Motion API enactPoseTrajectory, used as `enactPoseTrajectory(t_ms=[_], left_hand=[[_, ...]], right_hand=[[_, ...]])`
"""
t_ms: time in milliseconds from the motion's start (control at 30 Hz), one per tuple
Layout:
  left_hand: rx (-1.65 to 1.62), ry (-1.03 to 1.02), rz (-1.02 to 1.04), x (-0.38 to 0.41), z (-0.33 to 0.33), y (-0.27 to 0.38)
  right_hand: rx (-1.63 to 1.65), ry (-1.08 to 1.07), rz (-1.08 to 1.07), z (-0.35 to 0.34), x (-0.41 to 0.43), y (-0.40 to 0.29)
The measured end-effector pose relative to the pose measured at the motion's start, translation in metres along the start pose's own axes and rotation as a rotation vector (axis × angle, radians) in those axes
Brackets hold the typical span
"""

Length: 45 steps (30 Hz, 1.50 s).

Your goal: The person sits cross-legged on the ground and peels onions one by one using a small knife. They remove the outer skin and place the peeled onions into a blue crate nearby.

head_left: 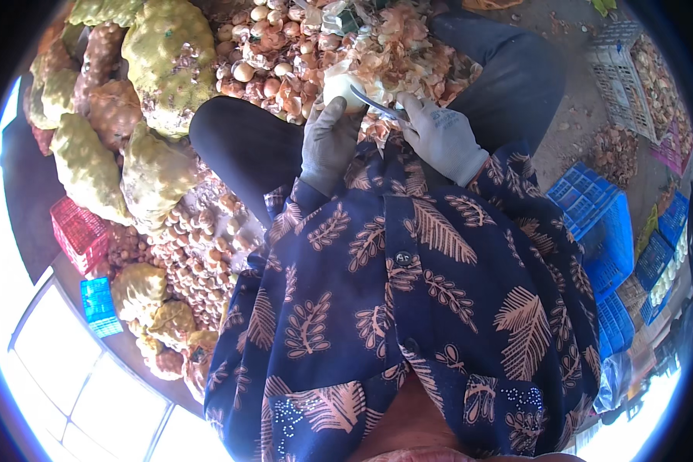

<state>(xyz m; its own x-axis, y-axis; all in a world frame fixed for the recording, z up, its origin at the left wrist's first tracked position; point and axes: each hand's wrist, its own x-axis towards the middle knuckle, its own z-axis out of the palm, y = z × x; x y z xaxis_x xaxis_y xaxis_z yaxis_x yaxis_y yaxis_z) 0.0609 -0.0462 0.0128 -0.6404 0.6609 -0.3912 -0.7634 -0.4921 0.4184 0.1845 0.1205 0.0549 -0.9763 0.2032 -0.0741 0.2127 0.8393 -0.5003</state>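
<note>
A pale, peeled-looking onion sits in my left hand, which wears a grey work glove with a darkened palm side. My right hand, in a light grey glove that bears print, grips a small curved knife. The blade points up and left and lies against or just over the onion's right side; which of the two, I cannot tell. Loose onion skins are heaped beyond both hands. Several whole onions lie among the skins to the left.
Full mesh sacks stand on the left, with more onions spread over the floor below them. A red crate and a small blue crate are farther left. Blue crates stand close on my right. A grey crate lies near spilled skins.
</note>
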Motion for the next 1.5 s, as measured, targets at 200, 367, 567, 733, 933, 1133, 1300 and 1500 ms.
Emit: enactPoseTrajectory(t_ms=[200,367,567,733,933,1133,1300,1500], left_hand=[[-0.006,-0.002,-0.020,0.001,-0.001,0.000],[0.059,0.017,-0.015,-0.001,0.000,0.002],[0.026,-0.007,-0.011,-0.002,0.006,0.001],[0.131,0.017,0.085,-0.001,0.006,0.004],[0.266,-0.012,0.065,-0.003,0.016,0.009],[0.400,0.180,0.113,0.001,0.005,0.007],[0.678,0.175,0.196,-0.003,0.023,0.001],[0.909,0.150,0.201,-0.009,0.031,0.006]], right_hand=[[-0.015,0.016,-0.001,0.002,0.000,0.001],[0.052,-0.045,0.060,0.007,0.006,0.003],[-0.002,-0.107,0.066,0.001,0.007,0.001],[0.003,-0.061,0.026,0.001,0.010,0.004],[0.841,-0.559,0.568,-0.041,0.035,0.002],[0.612,-0.178,0.346,-0.020,0.018,0.009],[0.440,0.027,0.167,-0.009,0.027,0.000],[0.615,0.005,0.198,0.003,0.037,0.005]])
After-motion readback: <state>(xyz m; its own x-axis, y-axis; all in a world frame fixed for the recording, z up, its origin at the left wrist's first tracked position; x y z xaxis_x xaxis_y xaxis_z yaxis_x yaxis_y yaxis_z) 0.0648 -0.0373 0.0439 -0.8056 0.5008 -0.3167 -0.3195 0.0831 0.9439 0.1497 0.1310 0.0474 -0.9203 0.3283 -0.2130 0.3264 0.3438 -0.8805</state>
